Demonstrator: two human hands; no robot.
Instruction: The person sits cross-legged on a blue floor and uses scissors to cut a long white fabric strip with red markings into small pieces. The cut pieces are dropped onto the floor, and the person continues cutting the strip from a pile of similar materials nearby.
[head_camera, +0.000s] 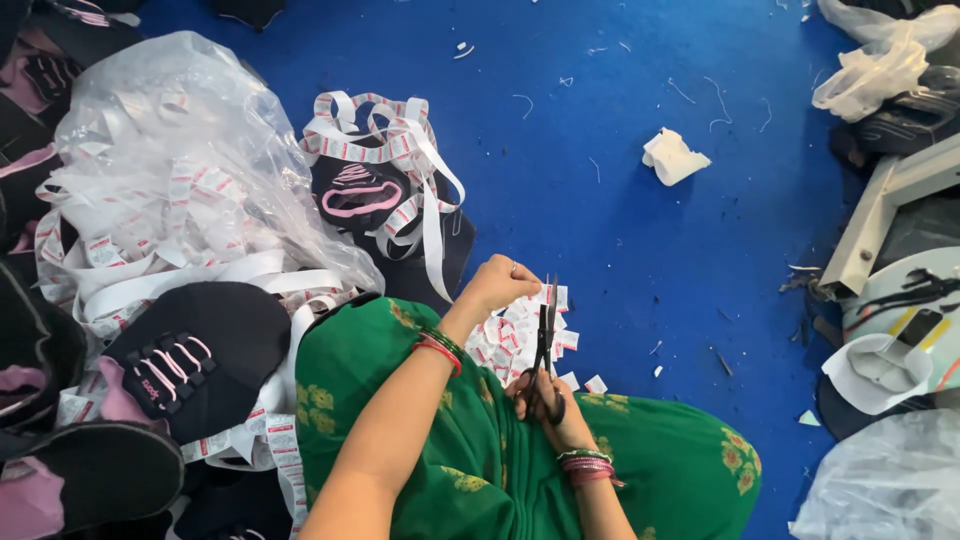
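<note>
The right hand (545, 400) has its fingers closed through the handles of black scissors (545, 340), blades pointing far. The left hand (497, 283), fingers curled shut, pinches white label tape (432, 235) just left of the blades. Cut labels (505, 345) lie heaped on the blue floor (620, 240) between the hands, beside the green-clad knees.

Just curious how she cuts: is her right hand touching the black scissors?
Touching: the head view shows the right hand with fingers through the handles of the black scissors.
</note>
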